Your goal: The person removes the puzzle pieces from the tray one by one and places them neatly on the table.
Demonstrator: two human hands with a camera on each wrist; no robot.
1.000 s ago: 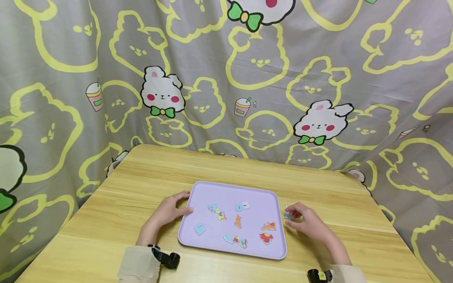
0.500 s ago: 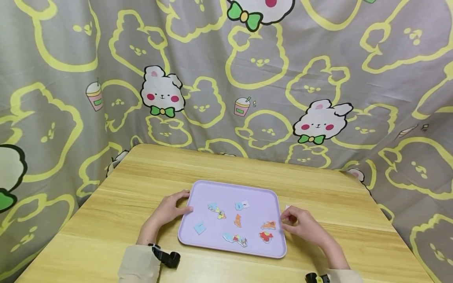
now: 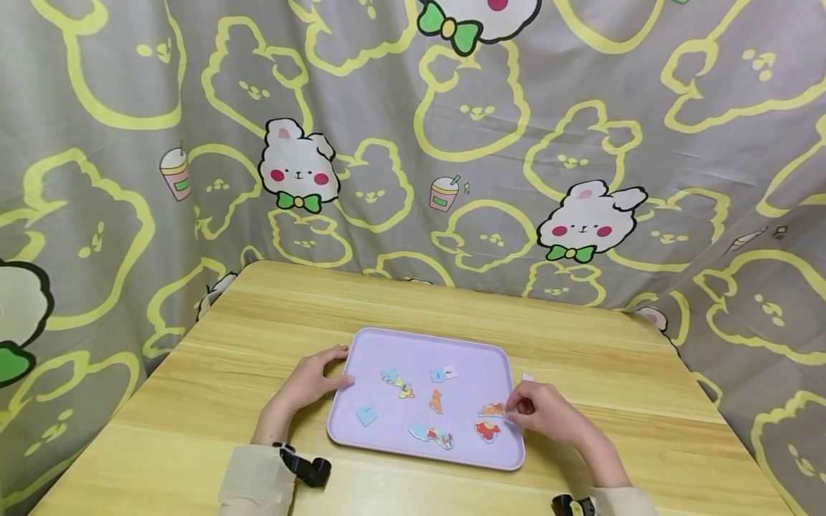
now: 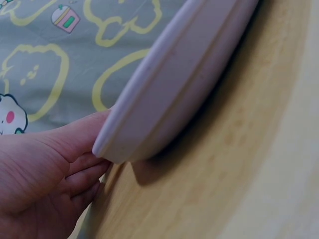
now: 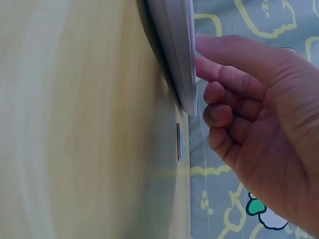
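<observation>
A lilac tray (image 3: pixel 393 335) lies on the wooden table with several small puzzle pieces on it. My left hand (image 3: pixel 312 378) holds its left rim, thumb over the top and the other fingers at the outer side, as the left wrist view shows. My right hand (image 3: pixel 545 410) reaches over the right rim, thumb and index fingertips right at the end of an orange puzzle piece (image 3: pixel 490 410). I cannot tell if they pinch it. Its other fingers (image 5: pixel 219 114) are curled. A red puzzle piece (image 3: pixel 487 431) lies just below the orange one.
On the table beyond the right hand lies another small puzzle piece (image 3: pixel 528 377). Elsewhere on the tray are a second orange piece (image 3: pixel 436 401), a pale blue piece (image 3: pixel 366 414) and some joined pieces (image 3: pixel 431 435). A patterned curtain (image 3: pixel 387 143) hangs behind the table (image 3: pixel 258 301).
My right hand has moved left, from the small piece on the table across the tray's right rim to the orange puzzle piece. The left hand stays on the left rim.
</observation>
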